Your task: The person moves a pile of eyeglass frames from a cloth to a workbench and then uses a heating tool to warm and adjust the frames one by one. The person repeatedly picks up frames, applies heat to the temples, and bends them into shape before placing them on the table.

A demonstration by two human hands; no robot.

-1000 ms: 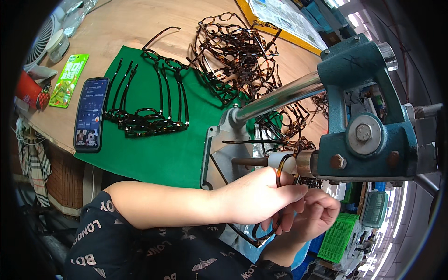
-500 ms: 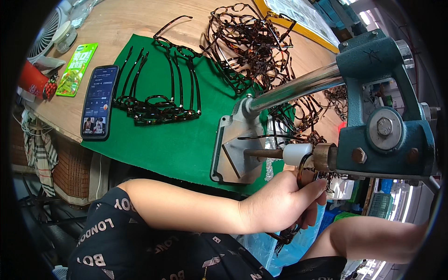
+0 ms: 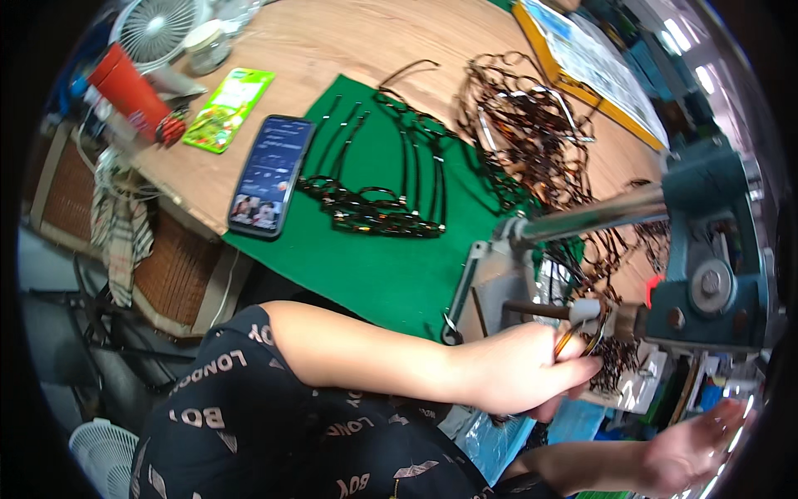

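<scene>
My left hand (image 3: 519, 366) is closed around a brown tortoiseshell eyeglass frame (image 3: 568, 342), held against the white collar (image 3: 585, 311) on the rod of a teal hand press (image 3: 706, 287). Most of that frame is hidden behind the fingers. Lower right, away from the press, is my right hand (image 3: 694, 453), smeared by motion, so its grip cannot be made out. A row of dark glasses frames (image 3: 386, 220) lies on the green cloth (image 3: 357, 279). Behind it is a tangled heap of tortoiseshell frames (image 3: 528, 125).
A phone (image 3: 270, 176) with its screen lit lies left of the row. Beyond are a green packet (image 3: 229, 111), a red cup (image 3: 129, 93), a lidded jar (image 3: 207, 47) and a white fan (image 3: 158, 29). A yellow-edged box (image 3: 590, 71) is at the back right.
My view has shifted, so the bench things appear further right. The right hand has come into view at the lower right. My left hand stays on the eyeglass frame by the collar.
</scene>
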